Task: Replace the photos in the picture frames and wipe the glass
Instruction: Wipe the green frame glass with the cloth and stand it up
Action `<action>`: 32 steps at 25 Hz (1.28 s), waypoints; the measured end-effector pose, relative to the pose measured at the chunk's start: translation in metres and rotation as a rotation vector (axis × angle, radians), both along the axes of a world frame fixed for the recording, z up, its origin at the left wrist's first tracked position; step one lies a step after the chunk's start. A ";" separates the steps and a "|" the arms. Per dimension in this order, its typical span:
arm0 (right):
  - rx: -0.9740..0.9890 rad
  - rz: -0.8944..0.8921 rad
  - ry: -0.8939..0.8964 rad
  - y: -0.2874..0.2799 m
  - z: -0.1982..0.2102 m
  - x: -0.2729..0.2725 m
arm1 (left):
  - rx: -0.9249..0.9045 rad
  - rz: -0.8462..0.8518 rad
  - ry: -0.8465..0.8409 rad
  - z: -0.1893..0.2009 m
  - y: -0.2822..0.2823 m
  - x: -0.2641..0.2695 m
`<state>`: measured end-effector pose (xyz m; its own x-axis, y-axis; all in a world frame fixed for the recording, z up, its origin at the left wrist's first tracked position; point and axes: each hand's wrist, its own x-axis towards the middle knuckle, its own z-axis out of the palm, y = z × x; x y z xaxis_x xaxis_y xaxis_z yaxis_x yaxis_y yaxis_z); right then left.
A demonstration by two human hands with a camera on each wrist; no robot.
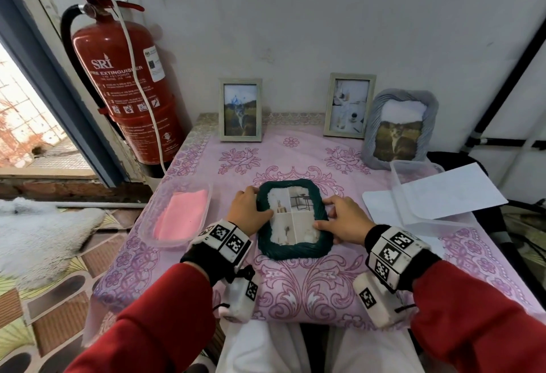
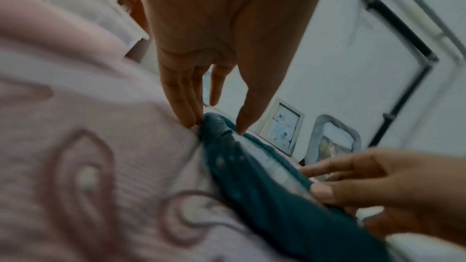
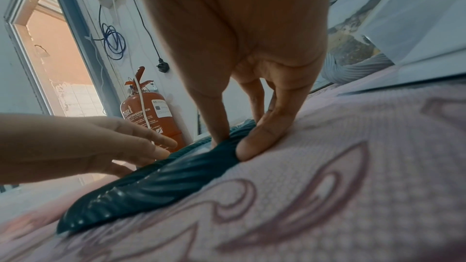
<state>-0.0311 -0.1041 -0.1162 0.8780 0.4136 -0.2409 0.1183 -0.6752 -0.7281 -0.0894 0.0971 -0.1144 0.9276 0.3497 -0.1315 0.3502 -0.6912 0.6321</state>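
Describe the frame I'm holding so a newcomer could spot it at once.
On the pink floral tablecloth, find the row of three frames standing against the wall; nearer the person lies a fourth. This green frame lies flat, face up, with the left hand and right hand gripping its sides. It alone is dark green with a ribbed border and shows a four-panel photo.

Both arms reach forward, left hand (image 1: 247, 211) and right hand (image 1: 344, 220) fingers gently curled downward.

The red extinguisher (image 1: 127, 88), at ten o'clock from the table, bears white "SRI" over "FIRE EXTINGUISHER"; its smaller lines and white stickers are too small to read. The wrist bands (image 1: 227, 239) carry square black-and-white code markers.
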 end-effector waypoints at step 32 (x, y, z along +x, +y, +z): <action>0.992 -0.265 0.207 -0.021 0.033 -0.002 | -0.972 -0.075 -0.368 0.032 -0.026 -0.007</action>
